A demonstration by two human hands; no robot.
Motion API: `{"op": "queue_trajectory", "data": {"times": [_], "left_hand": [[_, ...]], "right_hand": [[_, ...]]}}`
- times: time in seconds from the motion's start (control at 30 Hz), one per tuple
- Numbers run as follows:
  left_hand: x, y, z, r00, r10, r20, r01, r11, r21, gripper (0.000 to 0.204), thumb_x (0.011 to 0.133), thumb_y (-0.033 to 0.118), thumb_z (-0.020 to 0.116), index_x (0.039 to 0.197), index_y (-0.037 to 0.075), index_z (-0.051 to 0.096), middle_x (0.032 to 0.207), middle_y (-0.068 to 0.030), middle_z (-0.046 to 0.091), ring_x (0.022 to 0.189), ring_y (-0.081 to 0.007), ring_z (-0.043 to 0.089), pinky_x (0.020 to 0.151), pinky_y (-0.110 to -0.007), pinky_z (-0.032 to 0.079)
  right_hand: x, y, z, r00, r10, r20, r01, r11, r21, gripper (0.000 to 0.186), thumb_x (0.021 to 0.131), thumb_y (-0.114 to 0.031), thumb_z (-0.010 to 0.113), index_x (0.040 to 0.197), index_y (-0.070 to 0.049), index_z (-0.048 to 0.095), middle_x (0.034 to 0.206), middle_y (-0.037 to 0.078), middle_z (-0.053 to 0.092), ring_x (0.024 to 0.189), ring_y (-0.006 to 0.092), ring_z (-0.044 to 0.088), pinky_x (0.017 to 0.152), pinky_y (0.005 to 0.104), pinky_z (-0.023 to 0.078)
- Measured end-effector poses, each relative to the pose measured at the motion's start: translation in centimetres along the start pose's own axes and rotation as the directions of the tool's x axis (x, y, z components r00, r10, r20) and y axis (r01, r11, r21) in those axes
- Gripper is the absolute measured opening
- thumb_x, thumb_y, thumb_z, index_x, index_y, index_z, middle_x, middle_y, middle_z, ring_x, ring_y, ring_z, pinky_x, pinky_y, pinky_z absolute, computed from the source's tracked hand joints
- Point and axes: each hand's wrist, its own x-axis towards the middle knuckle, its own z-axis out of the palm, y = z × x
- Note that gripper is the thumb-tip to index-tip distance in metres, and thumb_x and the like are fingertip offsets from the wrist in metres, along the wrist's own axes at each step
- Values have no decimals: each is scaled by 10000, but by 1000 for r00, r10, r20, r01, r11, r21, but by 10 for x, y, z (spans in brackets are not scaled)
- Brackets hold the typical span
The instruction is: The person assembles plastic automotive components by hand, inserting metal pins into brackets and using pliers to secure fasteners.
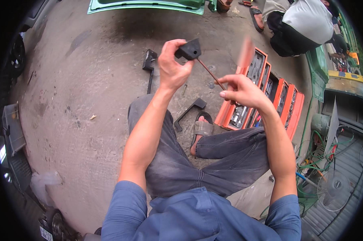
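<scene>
Raised above the floor, my left hand [173, 68] is closed round a black block-like part [188, 50] with a round hole in its face. My right hand [245, 91] pinches a thin reddish-brown rod [210, 73]. The rod's far end meets the lower edge of the black part; whether it enters it I cannot tell. Beyond my left wrist, a black bracket with a long arm [149, 60] lies on the floor. A second black angled bracket [189, 114] rests between my feet and knee, beside my sandal. A small bolt-like piece [184, 89] lies between them.
An orange cantilever toolbox [296, 116] stands unfolded on the right, its trays filled with sockets and tools. A green vehicle panel [149, 5] spans the far edge. Another person [296, 28] crouches at the far right. Hoses and a fan [334, 190] sit at the near right.
</scene>
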Motion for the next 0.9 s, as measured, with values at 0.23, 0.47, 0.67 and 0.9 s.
{"op": "queue_trajectory", "data": {"times": [0.23,0.47,0.67,0.9], "left_hand": [[2,7,10,1000,31,-6,-31,999,-42,488,626,-22,812,1073,32,623,1058,-127,663,983,-258,681,876,-353,540],[0,14,18,982,-176,-68,188,950,249,471,598,84,835,1012,34,617,964,-138,652,878,-305,675,804,-387,545],[-2,-1,32,984,-158,-86,174,955,241,508,598,100,858,1038,30,615,947,-131,682,851,-275,697,766,-375,558],[4,-7,5,990,-132,42,136,984,-118,581,657,73,901,1132,8,572,991,-124,728,898,-200,736,761,-300,597]], "right_hand": [[-1,27,-14,995,70,69,-88,950,300,161,834,-131,789,904,-11,707,762,19,673,639,72,604,552,262,472],[-2,-3,19,574,-718,-395,-69,438,-896,74,765,-70,718,828,-69,679,707,69,599,667,289,608,609,388,437],[-2,23,0,813,-113,-572,145,989,11,121,916,-160,675,893,-42,659,651,-1,518,506,88,431,485,271,323],[-16,14,-1,976,-209,61,-13,222,975,289,1078,-142,415,1211,65,567,728,-24,511,373,-6,321,399,191,269]]}}
